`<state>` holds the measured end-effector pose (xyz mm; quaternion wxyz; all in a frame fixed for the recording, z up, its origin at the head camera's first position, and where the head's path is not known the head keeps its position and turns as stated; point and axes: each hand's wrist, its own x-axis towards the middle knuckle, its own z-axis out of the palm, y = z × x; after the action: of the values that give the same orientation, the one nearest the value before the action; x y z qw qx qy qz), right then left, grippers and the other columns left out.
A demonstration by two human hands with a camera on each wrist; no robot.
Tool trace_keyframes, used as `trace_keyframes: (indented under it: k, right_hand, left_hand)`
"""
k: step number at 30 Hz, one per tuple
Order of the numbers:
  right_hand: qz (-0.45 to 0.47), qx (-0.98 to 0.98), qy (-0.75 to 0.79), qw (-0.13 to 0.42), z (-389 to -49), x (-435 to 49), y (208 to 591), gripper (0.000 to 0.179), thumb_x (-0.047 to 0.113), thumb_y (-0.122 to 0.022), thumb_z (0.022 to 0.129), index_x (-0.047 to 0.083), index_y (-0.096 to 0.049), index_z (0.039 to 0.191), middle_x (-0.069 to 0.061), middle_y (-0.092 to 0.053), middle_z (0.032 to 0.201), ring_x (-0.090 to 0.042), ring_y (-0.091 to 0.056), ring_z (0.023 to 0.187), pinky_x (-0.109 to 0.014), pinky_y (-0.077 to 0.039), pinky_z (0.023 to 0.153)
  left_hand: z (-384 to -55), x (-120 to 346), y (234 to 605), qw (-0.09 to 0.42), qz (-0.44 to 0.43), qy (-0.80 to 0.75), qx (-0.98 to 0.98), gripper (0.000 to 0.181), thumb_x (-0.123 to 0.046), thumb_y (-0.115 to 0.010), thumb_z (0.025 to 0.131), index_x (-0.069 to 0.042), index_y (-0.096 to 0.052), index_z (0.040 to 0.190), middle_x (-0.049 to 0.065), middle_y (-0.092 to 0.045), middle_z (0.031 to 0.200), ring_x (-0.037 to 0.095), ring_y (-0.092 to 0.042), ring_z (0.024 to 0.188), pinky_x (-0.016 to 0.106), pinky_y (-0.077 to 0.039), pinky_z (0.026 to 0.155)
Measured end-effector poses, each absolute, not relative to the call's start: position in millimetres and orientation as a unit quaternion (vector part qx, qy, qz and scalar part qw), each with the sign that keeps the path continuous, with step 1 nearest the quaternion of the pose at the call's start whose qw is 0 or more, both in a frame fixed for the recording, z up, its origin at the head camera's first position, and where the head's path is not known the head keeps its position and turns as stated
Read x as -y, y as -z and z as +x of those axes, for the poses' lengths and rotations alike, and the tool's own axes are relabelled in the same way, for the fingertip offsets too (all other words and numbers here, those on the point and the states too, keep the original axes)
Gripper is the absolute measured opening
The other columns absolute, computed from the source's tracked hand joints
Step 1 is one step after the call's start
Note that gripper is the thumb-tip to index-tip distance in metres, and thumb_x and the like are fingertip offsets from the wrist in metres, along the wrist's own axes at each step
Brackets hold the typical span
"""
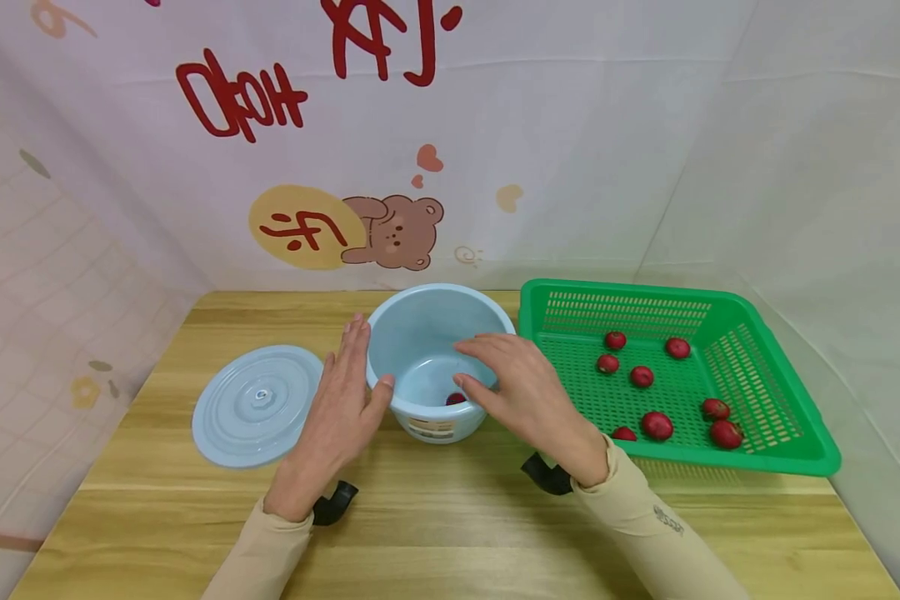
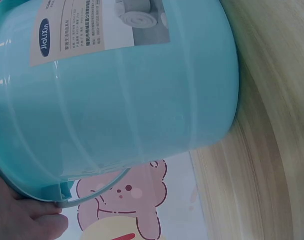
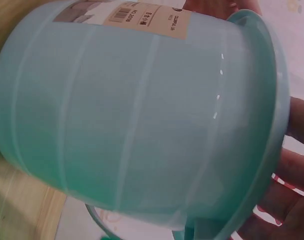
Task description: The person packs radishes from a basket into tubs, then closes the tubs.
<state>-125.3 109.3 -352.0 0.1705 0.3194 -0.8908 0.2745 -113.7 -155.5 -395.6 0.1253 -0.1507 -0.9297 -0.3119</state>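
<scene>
A light blue plastic bucket (image 1: 435, 429) stands upright in the middle of the wooden table, a paper label (image 2: 107, 22) on its side. Inside it, near the front wall, one small round red fruit-like thing (image 1: 456, 399) shows, partly hidden by the rim. My left hand (image 1: 345, 400) is at the bucket's left rim, fingers straight and thumb by the edge. Over the right rim reaches my right hand (image 1: 521, 383), its fingers loosely bent above the bucket's mouth with nothing between them. In the right wrist view, fingers (image 3: 296, 167) show just beyond the rim.
Right of the bucket sits a green slotted plastic basket (image 1: 787, 379) with several small round red things (image 1: 642, 377) in it. A round light blue lid (image 1: 232, 408) lies flat at the left. Behind the table hangs a printed cloth (image 1: 607, 150).
</scene>
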Motion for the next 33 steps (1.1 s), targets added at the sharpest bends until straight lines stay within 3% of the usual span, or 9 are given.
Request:
trace_keyframes:
  k: [10, 12, 17, 20, 23, 25, 28, 31, 33]
  right_hand:
    - [0.350, 0.857, -0.311, 0.213, -110, -142, 343, 0.038, 0.022, -0.081, 0.091, 0.013, -0.074, 0.127, -0.001, -0.070, 0.131, -0.023, -0.063, 0.124, -0.046, -0.054, 0.099]
    - [0.358, 0.851, -0.313, 0.223, -108, -151, 340, 0.036, 0.030, -0.076, 0.096, 0.011, -0.074, 0.126, -0.002, -0.070, 0.130, -0.023, -0.064, 0.122, -0.044, -0.054, 0.097]
    - [0.371, 0.843, -0.312, 0.234, -104, -172, 328, 0.051, 0.051, -0.055, 0.104, 0.008, -0.075, 0.123, -0.003, -0.071, 0.127, -0.022, -0.066, 0.119, -0.025, -0.051, 0.100]
    - [0.373, 0.840, -0.312, 0.241, -102, -183, 321, 0.051, 0.051, -0.055, 0.104, 0.008, -0.075, 0.122, -0.003, -0.072, 0.126, -0.021, -0.066, 0.118, -0.015, -0.045, 0.102]
    - [0.375, 0.836, -0.313, 0.251, -102, -193, 315, 0.051, 0.051, -0.056, 0.104, 0.008, -0.076, 0.121, -0.004, -0.072, 0.124, -0.022, -0.067, 0.116, -0.013, -0.044, 0.102]
    - [0.375, 0.835, -0.312, 0.256, -102, -199, 311, 0.050, 0.050, -0.056, 0.104, 0.008, -0.076, 0.121, -0.004, -0.072, 0.124, -0.021, -0.067, 0.113, -0.013, -0.045, 0.097]
    - [0.372, 0.837, -0.303, 0.264, -104, -210, 307, 0.048, 0.049, -0.056, 0.104, 0.009, -0.076, 0.120, -0.004, -0.073, 0.123, -0.012, -0.067, 0.098, -0.012, -0.048, 0.077]
    - [0.368, 0.842, -0.289, 0.269, -107, -221, 303, 0.049, 0.051, -0.055, 0.104, 0.009, -0.077, 0.119, -0.004, -0.073, 0.122, -0.008, -0.065, 0.094, -0.013, -0.044, 0.060]
    - [0.368, 0.846, -0.278, 0.269, -110, -228, 302, 0.050, 0.052, -0.055, 0.104, 0.009, -0.077, 0.118, -0.004, -0.074, 0.120, -0.008, -0.067, 0.101, -0.011, -0.046, 0.065]
  left_hand:
    - [-115, 156, 395, 0.117, -0.151, 0.309, 0.932, 0.075, -0.035, -0.045, 0.106, -0.002, -0.014, 0.165, 0.009, -0.009, 0.174, 0.026, -0.006, 0.160, 0.067, -0.016, 0.121]
    - [-115, 156, 395, 0.116, -0.151, 0.311, 0.931, 0.074, -0.035, -0.045, 0.106, -0.002, -0.014, 0.165, 0.007, -0.007, 0.174, 0.025, -0.006, 0.160, 0.066, -0.015, 0.122]
    - [-114, 156, 394, 0.119, -0.153, 0.316, 0.929, 0.075, -0.035, -0.046, 0.106, -0.003, -0.014, 0.165, 0.006, -0.007, 0.174, 0.025, -0.006, 0.160, 0.065, -0.013, 0.123]
    - [-115, 156, 395, 0.120, -0.154, 0.315, 0.929, 0.074, -0.035, -0.046, 0.106, -0.002, -0.014, 0.165, 0.007, -0.007, 0.174, 0.025, -0.006, 0.160, 0.066, -0.014, 0.122]
    - [-115, 157, 395, 0.123, -0.154, 0.315, 0.928, 0.074, -0.035, -0.046, 0.106, -0.002, -0.015, 0.165, 0.007, -0.008, 0.174, 0.025, -0.006, 0.160, 0.066, -0.014, 0.122]
    - [-115, 157, 396, 0.124, -0.155, 0.316, 0.928, 0.074, -0.034, -0.045, 0.106, -0.002, -0.015, 0.165, 0.008, -0.008, 0.174, 0.025, -0.006, 0.160, 0.067, -0.014, 0.122]
    - [-115, 156, 395, 0.125, -0.157, 0.316, 0.927, 0.074, -0.034, -0.046, 0.106, -0.001, -0.015, 0.165, 0.008, -0.008, 0.174, 0.026, -0.007, 0.160, 0.067, -0.014, 0.121]
    - [-115, 156, 395, 0.125, -0.158, 0.316, 0.927, 0.074, -0.034, -0.045, 0.106, -0.001, -0.015, 0.165, 0.009, -0.009, 0.174, 0.026, -0.007, 0.160, 0.068, -0.015, 0.121]
    - [-115, 156, 396, 0.126, -0.158, 0.315, 0.927, 0.074, -0.034, -0.045, 0.106, 0.000, -0.015, 0.165, 0.010, -0.009, 0.173, 0.027, -0.007, 0.160, 0.069, -0.016, 0.120]
